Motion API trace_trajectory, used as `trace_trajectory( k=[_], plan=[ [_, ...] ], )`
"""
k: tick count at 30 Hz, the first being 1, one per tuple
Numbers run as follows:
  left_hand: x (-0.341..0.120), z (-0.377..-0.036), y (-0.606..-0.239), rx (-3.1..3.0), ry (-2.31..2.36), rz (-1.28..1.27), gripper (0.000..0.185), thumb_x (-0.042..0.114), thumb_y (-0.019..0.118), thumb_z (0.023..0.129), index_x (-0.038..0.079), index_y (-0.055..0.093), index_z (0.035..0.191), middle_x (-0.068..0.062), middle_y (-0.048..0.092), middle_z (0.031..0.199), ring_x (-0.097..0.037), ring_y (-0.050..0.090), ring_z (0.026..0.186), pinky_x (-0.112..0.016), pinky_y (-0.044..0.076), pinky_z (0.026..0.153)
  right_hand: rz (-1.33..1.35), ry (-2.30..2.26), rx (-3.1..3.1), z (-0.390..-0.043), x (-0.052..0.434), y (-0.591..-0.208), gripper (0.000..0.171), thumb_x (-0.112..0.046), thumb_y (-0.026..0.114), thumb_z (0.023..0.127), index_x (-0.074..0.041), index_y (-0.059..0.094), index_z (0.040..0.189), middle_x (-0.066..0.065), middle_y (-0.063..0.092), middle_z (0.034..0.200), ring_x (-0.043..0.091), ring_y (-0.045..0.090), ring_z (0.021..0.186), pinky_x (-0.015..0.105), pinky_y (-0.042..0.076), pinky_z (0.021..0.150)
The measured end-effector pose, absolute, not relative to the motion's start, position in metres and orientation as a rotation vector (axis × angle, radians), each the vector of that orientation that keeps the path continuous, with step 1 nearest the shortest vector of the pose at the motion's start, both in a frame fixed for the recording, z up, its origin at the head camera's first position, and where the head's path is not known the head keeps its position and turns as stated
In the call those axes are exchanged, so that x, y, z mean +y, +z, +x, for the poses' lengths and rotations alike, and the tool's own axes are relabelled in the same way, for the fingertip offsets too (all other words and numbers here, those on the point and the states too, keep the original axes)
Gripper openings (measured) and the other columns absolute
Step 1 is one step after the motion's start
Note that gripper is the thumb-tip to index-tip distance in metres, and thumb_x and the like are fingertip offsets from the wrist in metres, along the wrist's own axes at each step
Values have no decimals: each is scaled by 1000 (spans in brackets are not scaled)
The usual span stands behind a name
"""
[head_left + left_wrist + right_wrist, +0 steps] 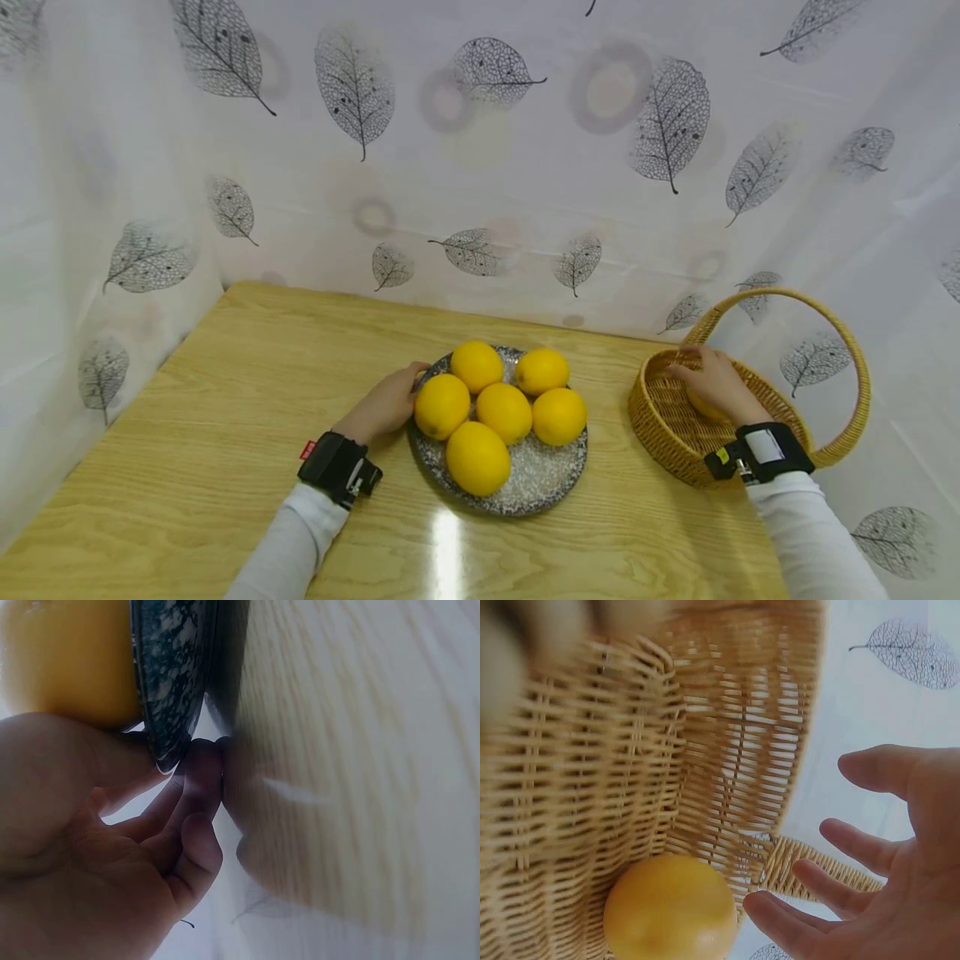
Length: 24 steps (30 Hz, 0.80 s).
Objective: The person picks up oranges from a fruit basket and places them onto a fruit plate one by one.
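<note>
My left hand (386, 407) grips the left rim of a speckled grey plate (547, 479). In the left wrist view the thumb lies over the rim and the curled fingers (202, 776) are beneath it. Several yellow lemons (504, 414) rest on the plate, mostly toward its back and left. Over the wicker basket (656, 437) at the right, my right hand (718, 385) reaches in past the rim. One lemon (671, 911) lies in the basket, partly covered by that hand in the head view. Its spread fingers (851, 844) hold nothing and stand apart from this lemon.
The basket's tall arched handle (855, 375) rises at the right, beside my right wrist. Plate and basket stand on a wooden table (262, 375) with bare wood between them. A leaf-printed curtain (510, 167) hangs behind the table and along both sides.
</note>
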<state>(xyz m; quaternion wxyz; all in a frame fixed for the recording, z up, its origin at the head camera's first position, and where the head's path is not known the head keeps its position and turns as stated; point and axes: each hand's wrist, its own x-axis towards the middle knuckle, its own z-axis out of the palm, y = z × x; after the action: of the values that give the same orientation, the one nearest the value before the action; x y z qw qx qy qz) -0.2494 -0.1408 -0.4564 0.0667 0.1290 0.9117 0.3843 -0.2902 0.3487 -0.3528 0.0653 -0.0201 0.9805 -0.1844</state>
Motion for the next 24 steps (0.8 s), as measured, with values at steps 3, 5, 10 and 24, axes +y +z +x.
trace_trajectory(
  k=[3,5,10,24],
  plan=[
    [-141,-249,-455,2738,1189,390,46,9,49,104,-1,44,148,-28,54,146,-44,49,139,-55,37,118,-70,-556,2959,-292,353,-351,67,-36,45,108,13,30,150,52,20,149,68,23,136,77,26,108],
    [-141,-249,-455,2732,1195,392,46,9,49,104,-1,44,148,-28,54,147,-44,49,140,-55,36,118,-68,-542,2965,-293,356,-350,66,-37,45,108,12,31,150,52,20,148,69,23,135,77,27,107],
    [-140,-249,-454,2729,1180,389,46,8,48,104,-1,43,149,-28,53,148,-44,48,141,-55,36,119,-27,-502,2977,-296,362,-348,66,-37,46,107,14,32,148,53,21,146,68,23,135,77,27,108],
    [-139,-249,-453,2731,1149,373,48,4,49,103,-1,42,150,-29,53,147,-43,49,139,-55,38,117,91,-382,2921,-308,383,-354,73,-34,46,105,22,26,147,57,23,142,71,29,128,74,35,104]
  ],
)
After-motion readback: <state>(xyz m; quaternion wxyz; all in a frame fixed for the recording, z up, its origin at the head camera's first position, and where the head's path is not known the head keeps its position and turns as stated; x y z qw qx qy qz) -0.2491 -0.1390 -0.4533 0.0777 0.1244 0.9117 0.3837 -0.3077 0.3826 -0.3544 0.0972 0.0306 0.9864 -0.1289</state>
